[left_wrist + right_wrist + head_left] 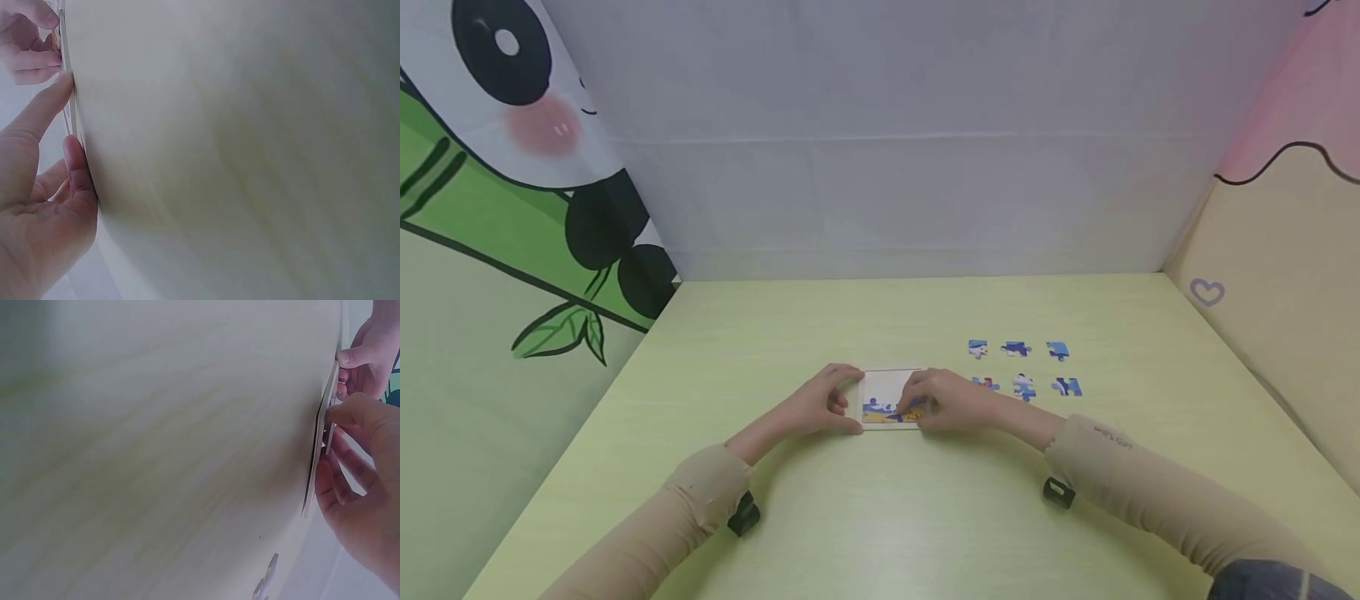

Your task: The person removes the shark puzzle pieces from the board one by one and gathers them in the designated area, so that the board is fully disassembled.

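Note:
A small white puzzle tray (886, 388) lies flat on the table, its lower strip filled with blue and yellow pieces. My left hand (844, 402) grips the tray's left edge, index finger at the far corner and thumb at the near corner. In the left wrist view the left hand (56, 144) touches the tray's thin edge (70, 112). My right hand (927, 403) bends its fingertips down onto a puzzle piece (910, 411) at the tray's lower right. From the right wrist, the right hand (350, 462) closes on the tray edge (319, 456).
Several loose blue and white puzzle pieces (1023, 386) lie in two rows right of the tray, one showing as a piece (265, 584) in the right wrist view. The pale green table (880, 517) is walled by a grey back panel, a panda print at left and a pink and cream panel at right.

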`<state>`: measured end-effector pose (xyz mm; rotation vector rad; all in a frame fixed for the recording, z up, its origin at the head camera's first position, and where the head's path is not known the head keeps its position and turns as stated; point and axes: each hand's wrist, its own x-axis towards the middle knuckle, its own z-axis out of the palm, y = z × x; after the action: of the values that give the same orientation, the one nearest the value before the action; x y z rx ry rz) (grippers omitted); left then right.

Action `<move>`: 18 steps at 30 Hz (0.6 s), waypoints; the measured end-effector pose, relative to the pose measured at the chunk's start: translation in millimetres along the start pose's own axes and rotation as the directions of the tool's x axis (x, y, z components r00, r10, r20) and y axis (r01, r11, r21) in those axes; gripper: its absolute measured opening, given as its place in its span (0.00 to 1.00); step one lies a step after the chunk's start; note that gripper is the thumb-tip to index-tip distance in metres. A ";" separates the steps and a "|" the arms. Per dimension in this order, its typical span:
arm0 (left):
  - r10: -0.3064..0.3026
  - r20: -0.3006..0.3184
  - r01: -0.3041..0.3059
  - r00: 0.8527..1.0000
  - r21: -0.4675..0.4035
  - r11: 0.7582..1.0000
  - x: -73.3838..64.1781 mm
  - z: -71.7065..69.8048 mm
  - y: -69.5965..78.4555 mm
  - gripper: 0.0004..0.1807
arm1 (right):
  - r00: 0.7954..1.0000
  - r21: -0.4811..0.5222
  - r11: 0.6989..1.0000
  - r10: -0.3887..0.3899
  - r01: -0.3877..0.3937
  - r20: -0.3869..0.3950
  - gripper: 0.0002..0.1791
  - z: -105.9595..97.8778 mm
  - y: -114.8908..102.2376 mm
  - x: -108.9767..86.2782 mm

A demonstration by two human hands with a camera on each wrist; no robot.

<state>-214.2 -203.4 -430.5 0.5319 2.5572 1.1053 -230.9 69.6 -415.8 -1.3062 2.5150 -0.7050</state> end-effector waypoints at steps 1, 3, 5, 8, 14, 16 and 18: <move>-0.001 0.000 0.001 1.000 -0.002 1.000 -0.2 0.1 0.1 0.47 | 1.000 -0.004 1.000 0.000 0.000 0.002 0.18 0.2 -0.2 0.1; -0.002 0.000 0.002 1.000 -0.003 1.000 -0.5 0.3 -0.1 0.47 | 1.000 -0.004 1.000 0.003 -0.003 0.004 0.19 0.5 -0.3 0.3; -0.001 -0.001 0.001 1.000 -0.007 1.000 -0.5 0.5 -0.1 0.47 | 1.000 0.002 1.000 0.011 -0.011 0.003 0.20 0.9 0.0 0.0; 0.000 0.000 0.000 1.000 -0.007 1.000 -0.4 0.9 -0.3 0.47 | 1.000 0.025 0.999 0.021 -0.021 -0.002 0.20 2.1 0.7 -1.4; 0.005 0.000 -0.005 1.000 -0.004 1.000 -0.6 0.7 -0.5 0.47 | 0.999 0.052 0.998 0.036 -0.034 -0.030 0.20 2.4 0.9 -6.8; 0.006 0.001 -0.006 1.000 -0.004 1.000 -0.9 0.2 -0.3 0.47 | 0.998 0.047 0.998 0.034 -0.032 -0.044 0.20 1.7 0.9 -9.3; 0.004 0.002 -0.004 1.000 -0.001 1.000 -1.2 -0.2 0.2 0.47 | 0.998 0.037 0.999 0.039 -0.037 -0.059 0.19 0.9 1.6 -12.0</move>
<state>-213.2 -203.9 -430.1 0.5382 2.5545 1.1073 -224.7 79.9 -417.7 -1.2400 2.5543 -0.7877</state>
